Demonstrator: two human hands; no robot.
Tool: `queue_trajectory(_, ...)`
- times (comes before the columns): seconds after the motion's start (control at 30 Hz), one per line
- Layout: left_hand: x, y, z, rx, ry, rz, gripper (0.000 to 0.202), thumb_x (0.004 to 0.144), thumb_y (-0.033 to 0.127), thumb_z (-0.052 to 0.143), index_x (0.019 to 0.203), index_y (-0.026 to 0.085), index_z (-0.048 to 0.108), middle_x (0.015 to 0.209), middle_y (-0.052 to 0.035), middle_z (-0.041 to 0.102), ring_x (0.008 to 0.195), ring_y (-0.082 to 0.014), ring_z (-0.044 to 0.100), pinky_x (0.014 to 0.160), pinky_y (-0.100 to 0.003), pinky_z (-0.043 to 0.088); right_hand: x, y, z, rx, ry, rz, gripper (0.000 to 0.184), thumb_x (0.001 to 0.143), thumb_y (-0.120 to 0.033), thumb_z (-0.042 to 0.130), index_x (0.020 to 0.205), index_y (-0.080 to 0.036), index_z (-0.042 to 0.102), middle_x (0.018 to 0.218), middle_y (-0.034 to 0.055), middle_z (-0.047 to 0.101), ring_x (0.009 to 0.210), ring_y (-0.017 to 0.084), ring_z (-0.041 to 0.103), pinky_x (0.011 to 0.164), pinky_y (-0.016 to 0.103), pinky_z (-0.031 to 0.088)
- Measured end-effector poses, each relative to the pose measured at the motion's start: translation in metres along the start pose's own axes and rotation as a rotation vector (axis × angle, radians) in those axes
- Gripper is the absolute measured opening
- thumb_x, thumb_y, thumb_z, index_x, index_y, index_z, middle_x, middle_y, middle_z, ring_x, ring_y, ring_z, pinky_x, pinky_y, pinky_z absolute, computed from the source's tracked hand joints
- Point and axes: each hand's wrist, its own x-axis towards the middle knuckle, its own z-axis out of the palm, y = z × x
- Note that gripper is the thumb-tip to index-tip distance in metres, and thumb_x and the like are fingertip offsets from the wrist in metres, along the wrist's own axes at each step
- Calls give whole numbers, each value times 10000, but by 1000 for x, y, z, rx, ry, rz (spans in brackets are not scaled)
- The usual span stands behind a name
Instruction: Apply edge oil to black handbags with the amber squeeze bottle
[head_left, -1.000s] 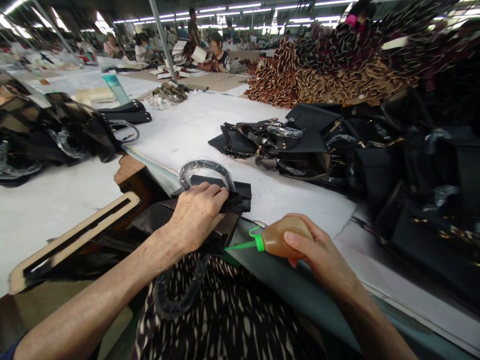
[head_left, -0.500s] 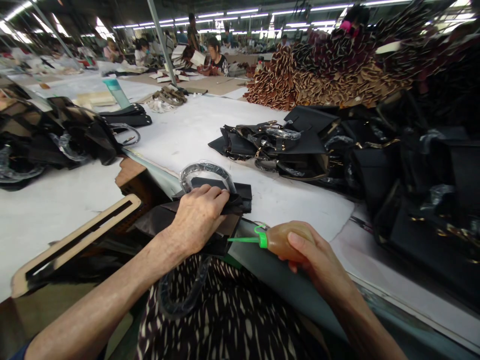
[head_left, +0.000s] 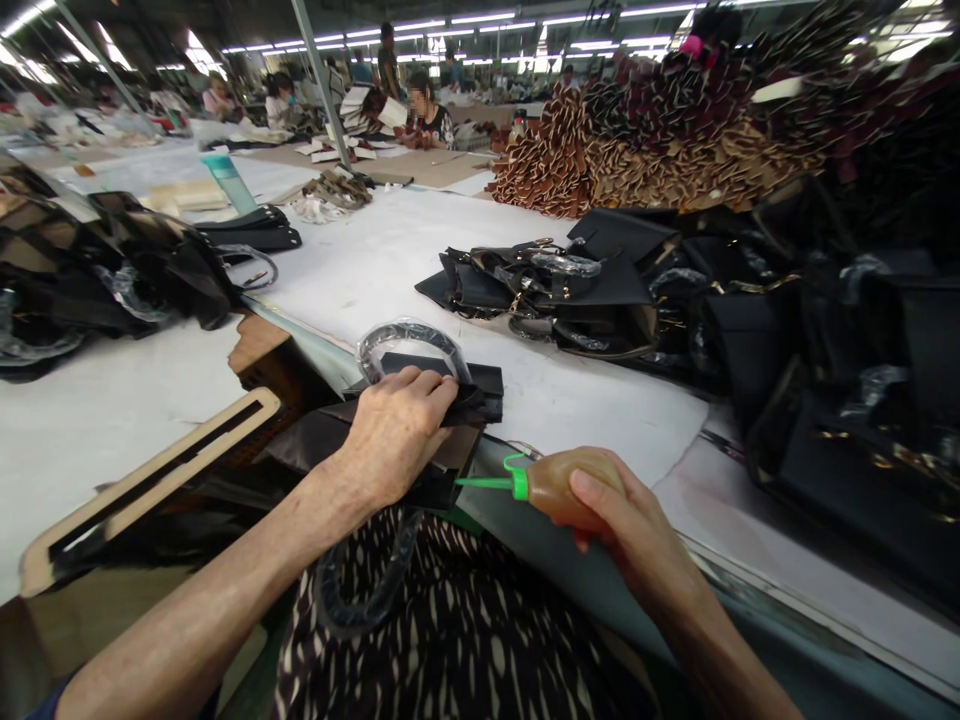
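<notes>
Levelled since earlier, the bottle clasped in the right hand is aiming leftward at the bag the left hand is clamping; dispensing seemingly needs steadiness.

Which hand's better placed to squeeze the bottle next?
Likely the right hand: it grips the squeeze bottle, green nozzle pointing toward the black handbag; the left hand holds the bag.

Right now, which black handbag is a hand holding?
The middle handbag, gripped by the left hand, its plastic-wrapped handle arching up beyond the knuckles. No hand touches the left heap of handbags or the right heap.
</notes>
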Motion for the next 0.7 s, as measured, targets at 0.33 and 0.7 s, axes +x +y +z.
queue_trajectory(0.33, 2, -1, 3, 1, 7, 0, 214, 809, 224, 601, 1012, 163, 572, 1010, -74, 631, 955, -251, 560, 691, -327, 468, -10, 0, -6, -52, -33, 43, 371, 801, -505, 579, 971, -175, 585, 733, 55, 627, 587, 195, 541, 450, 269, 406)
queue_trajectory(0.7, 6, -5, 1, -8, 44, -11, 151, 819, 238, 589, 958, 180, 577, 953, -46, 631, 916, -242, 567, 649, -322, 461, 3, 15, 1, 155, -148, 171, 394, 798, -504, 582, 932, -138, 640, 749, 86, 643, 565, 157, 517, 399, 206, 318)
